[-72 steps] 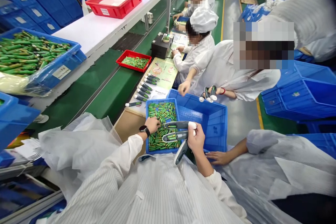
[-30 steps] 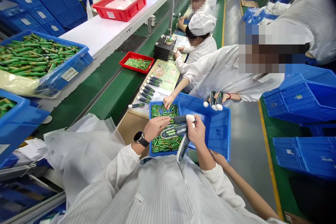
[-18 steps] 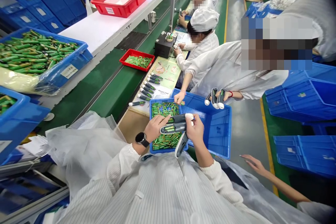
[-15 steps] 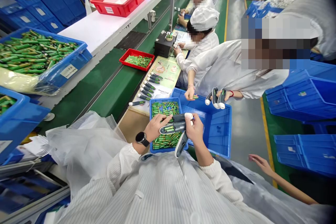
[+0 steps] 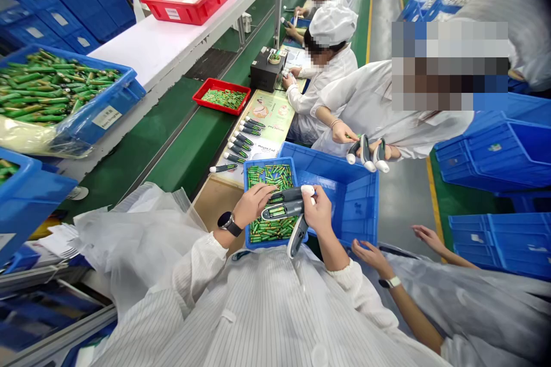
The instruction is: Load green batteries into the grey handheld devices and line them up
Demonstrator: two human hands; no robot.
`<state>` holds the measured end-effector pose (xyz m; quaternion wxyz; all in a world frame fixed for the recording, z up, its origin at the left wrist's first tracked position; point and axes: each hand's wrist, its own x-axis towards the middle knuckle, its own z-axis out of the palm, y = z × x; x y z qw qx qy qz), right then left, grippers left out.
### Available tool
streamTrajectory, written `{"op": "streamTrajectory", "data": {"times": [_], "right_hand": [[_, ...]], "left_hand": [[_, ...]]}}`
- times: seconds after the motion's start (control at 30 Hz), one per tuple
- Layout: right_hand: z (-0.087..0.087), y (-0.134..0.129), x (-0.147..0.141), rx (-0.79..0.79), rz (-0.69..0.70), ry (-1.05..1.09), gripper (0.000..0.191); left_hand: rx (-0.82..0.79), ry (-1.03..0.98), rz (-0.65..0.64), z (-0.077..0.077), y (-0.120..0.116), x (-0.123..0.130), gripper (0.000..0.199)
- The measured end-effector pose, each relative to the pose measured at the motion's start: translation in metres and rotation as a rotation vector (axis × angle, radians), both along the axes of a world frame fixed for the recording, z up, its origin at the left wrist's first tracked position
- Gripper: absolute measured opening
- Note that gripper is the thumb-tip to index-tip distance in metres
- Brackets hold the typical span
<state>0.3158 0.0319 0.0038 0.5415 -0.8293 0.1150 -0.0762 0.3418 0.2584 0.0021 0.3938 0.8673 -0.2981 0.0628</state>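
Note:
My right hand (image 5: 317, 210) is closed around three dark grey handheld devices with white tips. The middle device (image 5: 295, 208) has an open compartment with green batteries showing in it. Above it lies the upper device (image 5: 287, 194), and the third device (image 5: 297, 237) hangs down toward my coat. At the upper device's far end is my left hand (image 5: 252, 206), its fingers bent and close together; whatever is in them is hidden. Both hands are over a blue bin (image 5: 246, 183) of loose green batteries (image 5: 271, 230).
Finished-looking rows of similar devices (image 5: 243, 143) lie on a mat beyond the bin. A large blue crate (image 5: 357, 206) stands right of it. A co-worker holds several devices (image 5: 367, 155); another person's hands (image 5: 374, 255) are at my right. A red tray (image 5: 221, 97) holds batteries.
My left fingers have drawn in and bent at the upper device's end. The co-worker's free hand has moved to the devices they hold. Another hand has appeared at my right.

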Motion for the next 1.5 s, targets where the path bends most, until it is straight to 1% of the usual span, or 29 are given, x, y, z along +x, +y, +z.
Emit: {"op": "streamTrajectory", "data": {"times": [0.07,0.17,0.23,0.33,0.47,0.57,0.63,0.8,0.87,0.97,1.03,1.1,1.17,1.23,1.33,1.4,1.43,1.47,1.5], "right_hand": [[0.001,0.001,0.0,0.006,0.012,0.004,0.036],[0.003,0.002,0.0,0.012,0.03,0.011,0.037],[0.004,0.003,0.0,0.028,0.031,0.016,0.037],[0.004,0.004,0.0,0.059,0.03,0.018,0.037],[0.001,0.003,-0.001,0.079,0.031,0.022,0.037],[-0.003,0.001,0.0,0.115,0.024,0.037,0.037],[-0.005,-0.001,0.0,0.11,0.017,0.033,0.036],[-0.006,-0.002,-0.002,0.024,-0.005,0.01,0.034],[-0.005,0.0,-0.005,-0.003,-0.002,0.007,0.033],[-0.005,0.004,-0.011,-0.012,0.017,0.017,0.032],[-0.006,0.005,-0.013,-0.006,0.018,0.032,0.032],[-0.009,0.005,-0.015,0.0,0.023,0.043,0.032],[-0.012,0.003,-0.016,-0.001,0.034,0.051,0.032],[-0.016,0.002,-0.017,-0.008,0.038,0.06,0.033],[-0.022,-0.001,-0.019,-0.037,0.03,0.057,0.034],[-0.028,-0.003,-0.021,-0.056,0.028,0.055,0.035],[-0.031,-0.006,-0.022,-0.062,0.025,0.061,0.035],[-0.034,-0.009,-0.022,-0.066,0.017,0.07,0.036],[-0.037,-0.013,-0.023,-0.07,0.006,0.078,0.036]], "left_hand": [[-0.023,-0.016,-0.041,0.001,0.0,-0.001,0.034],[-0.012,-0.012,-0.123,-0.002,-0.001,-0.003,0.036],[-0.033,0.006,-0.124,-0.005,-0.001,-0.003,0.037],[-0.106,0.049,-0.11,-0.01,0.0,-0.002,0.037],[-0.138,0.095,-0.161,-0.016,0.002,0.0,0.037],[-0.165,0.087,-0.136,-0.017,0.0,0.004,0.032],[-0.162,0.09,-0.114,-0.016,-0.003,0.007,0.028],[-0.143,0.153,-0.07,-0.012,-0.014,0.009,0.021],[-0.149,0.166,-0.02,-0.013,-0.019,0.004,0.02],[-0.16,0.179,0.083,-0.02,-0.023,-0.001,0.021],[-0.179,0.249,0.119,-0.027,-0.022,-0.001,0.023],[-0.183,0.397,0.079,-0.033,-0.021,0.002,0.029],[-0.161,0.545,-0.016,-0.04,-0.02,0.004,0.037],[-0.167,0.631,-0.083,-0.046,-0.019,0.005,0.042],[-0.243,0.685,-0.09,-0.057,-0.019,0.005,0.046],[-0.254,0.702,-0.149,-0.065,-0.018,0.009,0.046],[-0.212,0.687,-0.163,-0.07,-0.017,0.013,0.045],[-0.139,0.652,-0.144,-0.075,-0.016,0.019,0.044],[-0.051,0.605,-0.091,-0.08,-0.015,0.027,0.043]]}}
